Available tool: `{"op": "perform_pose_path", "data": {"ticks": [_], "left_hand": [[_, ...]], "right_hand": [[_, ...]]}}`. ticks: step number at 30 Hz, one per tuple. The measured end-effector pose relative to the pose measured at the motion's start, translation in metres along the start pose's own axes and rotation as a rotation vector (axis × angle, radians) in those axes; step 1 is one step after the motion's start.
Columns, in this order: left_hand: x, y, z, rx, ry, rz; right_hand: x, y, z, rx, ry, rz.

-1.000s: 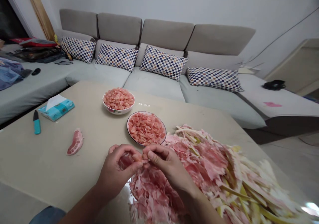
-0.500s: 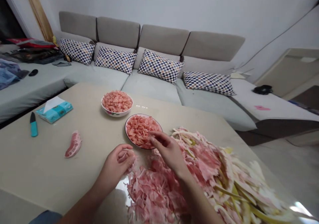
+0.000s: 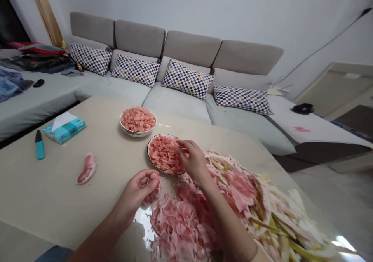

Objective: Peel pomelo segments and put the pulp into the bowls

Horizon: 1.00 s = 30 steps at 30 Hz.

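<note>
1. Your left hand [image 3: 134, 194] is curled shut around a pink lump of pomelo flesh [image 3: 153, 190], which bulges out past your fingers on the side facing your right hand.
2. Your right hand [image 3: 194, 163] is above the plate's near edge, fingers bent downward and drawn together. Your fingertips [image 3: 181, 142] are at the pulp, but you can't tell from this view whether they are pinching anything.
3. The round white plate [image 3: 151, 162], with its dark rim, sits just under your right hand, heaped with loose pomelo pulp [image 3: 164, 154].
4. Just beyond the plate, a patterned white bowl [image 3: 136, 134] holds a mound of the same pulp [image 3: 138, 119].
5. Beneath your forearms, a heap of torn pink membrane [image 3: 182, 225] covers the table's near side and runs into pale yellow-white rind [image 3: 287, 219] on your right.
6. Left of your hands, on the beige table [image 3: 43, 192], lie a peeled pomelo segment [image 3: 87, 169], a teal-handled utility knife [image 3: 39, 144] and a blue tissue packet [image 3: 64, 128].
7. Past the table stretches a long grey sectional sofa [image 3: 177, 110] with checked cushions [image 3: 187, 79].
</note>
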<state>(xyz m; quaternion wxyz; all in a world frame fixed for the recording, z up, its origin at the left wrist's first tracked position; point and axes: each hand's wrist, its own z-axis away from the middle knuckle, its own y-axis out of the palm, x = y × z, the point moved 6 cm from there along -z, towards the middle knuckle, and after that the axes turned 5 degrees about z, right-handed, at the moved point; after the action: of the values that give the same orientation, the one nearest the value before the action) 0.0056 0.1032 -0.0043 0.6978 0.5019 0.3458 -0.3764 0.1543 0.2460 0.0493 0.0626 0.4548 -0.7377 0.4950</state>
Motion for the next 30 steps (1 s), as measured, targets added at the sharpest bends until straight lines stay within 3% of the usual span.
{"op": "perform_pose_path", "data": {"ticks": [5, 9, 12, 20, 25, 30], "left_hand": [[-0.001, 0.004, 0.000, 0.051, 0.045, 0.001], [-0.002, 0.005, 0.001, 0.043, 0.093, 0.011], [-0.004, 0.008, 0.003, 0.050, 0.117, 0.034], [-0.005, 0.004, 0.002, -0.011, 0.138, 0.015], [-0.013, -0.001, 0.002, -0.052, 0.243, -0.124], [-0.013, 0.000, 0.000, 0.018, 0.193, -0.111]], "right_hand": [[0.017, -0.016, 0.018, 0.027, 0.031, -0.055], [0.049, -0.013, 0.046, 0.337, 0.159, -0.324], [0.069, -0.009, 0.062, 0.447, 0.156, -0.353], [0.063, 0.012, 0.071, 0.427, 0.214, -0.471], [0.066, 0.007, 0.070, 0.449, 0.234, -0.495], [0.071, 0.002, 0.071, 0.436, 0.204, -0.451]]}}
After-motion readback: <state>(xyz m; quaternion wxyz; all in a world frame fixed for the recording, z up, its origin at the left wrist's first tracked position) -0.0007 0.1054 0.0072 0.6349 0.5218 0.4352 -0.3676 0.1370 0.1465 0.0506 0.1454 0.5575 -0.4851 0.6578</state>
